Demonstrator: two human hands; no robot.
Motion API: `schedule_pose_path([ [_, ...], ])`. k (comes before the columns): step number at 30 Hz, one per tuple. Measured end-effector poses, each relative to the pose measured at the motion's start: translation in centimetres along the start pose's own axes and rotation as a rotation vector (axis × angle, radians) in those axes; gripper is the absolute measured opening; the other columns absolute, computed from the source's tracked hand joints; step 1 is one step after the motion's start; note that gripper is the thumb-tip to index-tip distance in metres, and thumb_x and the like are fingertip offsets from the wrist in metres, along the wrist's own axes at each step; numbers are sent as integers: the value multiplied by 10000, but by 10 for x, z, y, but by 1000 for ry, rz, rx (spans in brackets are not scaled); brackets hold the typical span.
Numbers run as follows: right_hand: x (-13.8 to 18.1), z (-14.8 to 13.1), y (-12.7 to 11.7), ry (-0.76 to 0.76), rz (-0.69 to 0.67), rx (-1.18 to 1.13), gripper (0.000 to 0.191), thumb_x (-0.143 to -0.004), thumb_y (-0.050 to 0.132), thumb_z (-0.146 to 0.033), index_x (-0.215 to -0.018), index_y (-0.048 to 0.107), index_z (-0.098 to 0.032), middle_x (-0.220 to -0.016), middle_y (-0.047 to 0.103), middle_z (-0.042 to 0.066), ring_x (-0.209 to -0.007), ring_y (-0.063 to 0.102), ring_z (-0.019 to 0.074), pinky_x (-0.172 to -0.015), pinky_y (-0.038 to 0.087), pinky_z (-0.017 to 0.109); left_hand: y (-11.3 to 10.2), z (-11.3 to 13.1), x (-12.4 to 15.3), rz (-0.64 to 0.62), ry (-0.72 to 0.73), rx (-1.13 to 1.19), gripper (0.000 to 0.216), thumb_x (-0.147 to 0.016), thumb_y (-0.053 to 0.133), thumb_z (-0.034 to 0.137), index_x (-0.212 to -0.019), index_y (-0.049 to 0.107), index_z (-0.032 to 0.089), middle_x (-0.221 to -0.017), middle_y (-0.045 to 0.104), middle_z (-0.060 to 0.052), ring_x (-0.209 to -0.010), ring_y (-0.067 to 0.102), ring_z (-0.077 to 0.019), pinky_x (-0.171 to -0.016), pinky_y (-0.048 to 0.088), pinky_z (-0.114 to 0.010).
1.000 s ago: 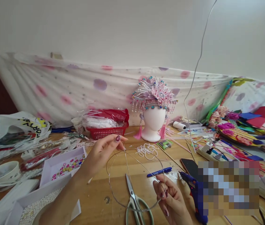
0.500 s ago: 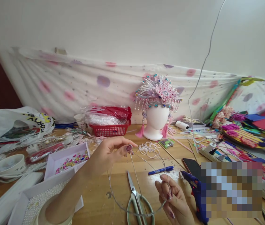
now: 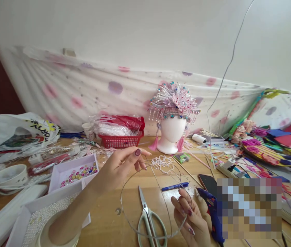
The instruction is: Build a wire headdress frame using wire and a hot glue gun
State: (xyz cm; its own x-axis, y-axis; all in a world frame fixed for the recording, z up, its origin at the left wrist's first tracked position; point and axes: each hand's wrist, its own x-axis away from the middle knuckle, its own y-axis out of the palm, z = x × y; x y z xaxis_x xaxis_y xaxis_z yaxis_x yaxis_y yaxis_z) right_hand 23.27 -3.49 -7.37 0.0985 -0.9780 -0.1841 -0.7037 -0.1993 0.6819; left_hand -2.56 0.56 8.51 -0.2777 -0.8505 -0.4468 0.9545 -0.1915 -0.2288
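Silver wire hoop (image 3: 124, 192) hangs betw. our two hands, just above the table (image 3: 104, 223). We pinch its top w/ the left hand (image 3: 124, 163), thumb & forefinger clenched on the wire at approx. 12 o'clock of the loop. Our right hand (image 3: 191, 216) grasps the other side at approx. 3–4 o'clock, fingers curled round the thin strand. So both grips are closed on the same wire, none released.

Key relation: the hoop runs down and toward 7 o'clock from the left grip, curves along the bottom, then climbs to the right grip. Its wider span lies roughly left-right across the table; the plane looks tilted, top edge away from us. A straight length of wire crosses the inside, from the left pinch down toward 5 o'clock. Whether it is joined to the rim we can't tell.

Scissors (image 3: 149, 219) lie flat under the loop, blades pointing to 12 o'clock, not touching the wire as far as we see. Right hand is nearer them. Blue pen (image 3: 175, 187) lies just beyond the hoop at 1 o'clock; blue glue gun (image 3: 212, 209) sits at 3 o'clock, beside the right hand. Pearl string (image 3: 163, 163) lies past the left fingertips.
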Motion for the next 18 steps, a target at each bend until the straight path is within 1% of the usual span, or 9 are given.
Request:
schedule_pose_path([
  [2, -1, 0, 0, -30, 14, 29, 436, -650, 921, -372, -1045, 791, -244, -626, 400, -42, -533, 278, 80, -305, 247, 66, -3, 0, -1, 191, 19, -69, 363, -973, 511, 507, -1022, 755, 244, -863, 740, -47, -870, 680, -205, -855, 517, -306],
  [4, -1, -1, 1, -72, 26, 64, 418, -673, 911, -372, -1050, 786, -242, -617, 427, -34, -556, 337, 92, -320, 261, 68, -8, -2, -5, 383, -14, -38, 342, -915, 584, 540, -927, 754, 244, -900, 752, -55, -929, 679, -232, -902, 512, -328],
  [5, -1, -1, 3, -91, 24, 77, 405, -683, 905, -372, -1048, 784, -244, -610, 442, -28, -573, 367, 101, -326, 267, 70, -10, -3, -7, 439, -42, 10, 342, -883, 614, 556, -885, 750, 242, -900, 757, -60, -923, 683, -243, -893, 521, -335],
  [6, -1, -2, 4, -107, 13, 87, 387, -691, 900, -369, -1040, 783, -249, -600, 453, -23, -588, 390, 112, -330, 270, 73, -12, -5, -8, 468, -65, 60, 341, -855, 640, 565, -852, 746, 241, -897, 761, -65, -908, 688, -250, -876, 531, -340],
  [8, -1, -4, 8, -126, -29, 99, 345, -696, 895, -366, -1008, 783, -269, -569, 452, -25, -581, 394, 123, -324, 268, 81, -14, -6, -10, 487, -76, 116, 324, -820, 675, 559, -830, 742, 242, -887, 765, -66, -884, 696, -256, -867, 540, -348],
  [11, 1, -5, 13, -154, -82, 105, 300, -690, 890, -415, -942, 775, -301, -506, 378, -50, -541, 336, 128, -309, 260, 93, -14, -3, -10, 477, -52, 120, 293, -802, 698, 533, -812, 739, 244, -859, 762, -59, -883, 702, -256, -884, 538, -352],
  [14, 3, -4, 14, -162, -117, 104, 280, -681, 889, -452, -894, 766, -320, -473, 293, -70, -518, 292, 127, -312, 260, 98, -11, 4, -7, 432, -30, 116, 281, -782, 705, 521, -768, 730, 242, -815, 751, -52, -880, 704, -257, -881, 541, -348],
  [18, 5, -2, 13, -146, -155, 102, 258, -694, 885, -443, -888, 758, -330, -484, 258, -79, -512, 286, 121, -337, 281, 102, -9, 11, -3, 355, -25, 93, 289, -786, 669, 518, -752, 712, 234, -828, 747, -52, -893, 698, -257, -888, 534, -353],
])
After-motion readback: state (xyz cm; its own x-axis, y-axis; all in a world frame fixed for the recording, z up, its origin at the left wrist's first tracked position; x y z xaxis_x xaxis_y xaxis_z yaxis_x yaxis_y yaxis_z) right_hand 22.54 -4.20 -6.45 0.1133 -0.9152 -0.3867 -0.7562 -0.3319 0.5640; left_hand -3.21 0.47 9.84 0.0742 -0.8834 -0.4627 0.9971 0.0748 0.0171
